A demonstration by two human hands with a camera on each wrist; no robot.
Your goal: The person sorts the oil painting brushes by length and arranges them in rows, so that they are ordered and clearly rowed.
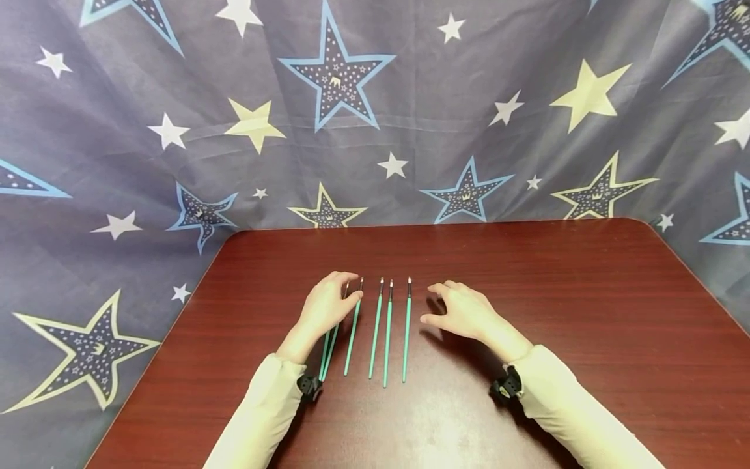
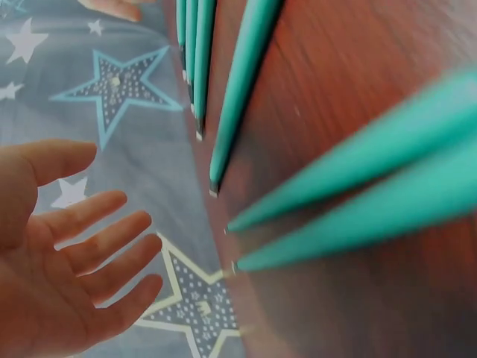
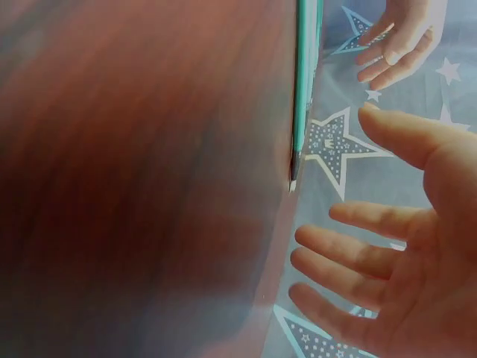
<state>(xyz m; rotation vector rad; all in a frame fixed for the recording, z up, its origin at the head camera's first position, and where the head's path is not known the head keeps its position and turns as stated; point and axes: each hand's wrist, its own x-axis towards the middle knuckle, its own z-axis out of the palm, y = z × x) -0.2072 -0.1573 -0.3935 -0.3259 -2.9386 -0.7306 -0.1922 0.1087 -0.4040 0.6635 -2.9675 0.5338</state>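
Note:
Several slim paintbrushes with turquoise handles lie on the table in a loose row, tips pointing away from me. My left hand [image 1: 325,301] hovers over the two leftmost brushes [image 1: 329,352], covering their upper parts in the head view; its fingers [image 2: 112,253] are spread and relaxed, holding nothing. Beside its thumb lies another brush [image 1: 353,339]. Two brushes, one a middle brush [image 1: 375,339], lie close together further right. My right hand [image 1: 463,311], fingers loosely bent and palm bare in the right wrist view, is just right of the rightmost brush [image 1: 407,339], apart from it.
The dark red wooden table [image 1: 586,312] has rounded far corners. Behind it and along the left hangs a grey cloth [image 1: 410,124] printed with stars. Each wrist carries a small black camera, one being the right wrist camera [image 1: 507,383], at the end of a pale sleeve [image 1: 571,404].

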